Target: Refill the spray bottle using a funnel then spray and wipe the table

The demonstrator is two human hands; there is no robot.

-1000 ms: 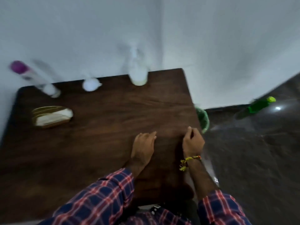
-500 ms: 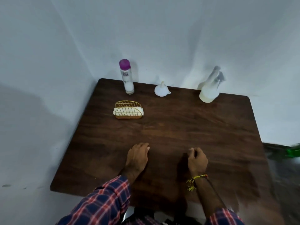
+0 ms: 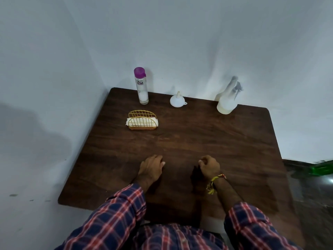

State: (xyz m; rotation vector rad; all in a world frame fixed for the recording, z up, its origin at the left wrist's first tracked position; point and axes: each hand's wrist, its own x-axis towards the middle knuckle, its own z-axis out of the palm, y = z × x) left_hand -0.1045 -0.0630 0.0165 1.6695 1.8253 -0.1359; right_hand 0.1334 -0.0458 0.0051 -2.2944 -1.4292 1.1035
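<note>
A clear spray bottle [image 3: 227, 99] with a grey trigger head stands at the far right of the dark wooden table [image 3: 207, 145]. A small white funnel [image 3: 177, 100] rests spout up at the far middle. To its left stands a tall clear bottle [image 3: 141, 86] with a purple cap. A gold wire holder [image 3: 142, 120] with white napkins sits in front of that bottle. My left hand [image 3: 152, 168] rests knuckles up on the near part of the table, fingers curled under. My right hand [image 3: 209, 166] rests beside it in a loose fist. Both hold nothing.
White walls close in behind and to the left of the table. A green bottle [image 3: 322, 169] lies blurred on the dark floor at the right. My plaid sleeves fill the bottom of the view.
The view has swung left and steadied, bringing the whole table into frame. Both hands stay resting on the near part of the table, the left fingers now curled under.
</note>
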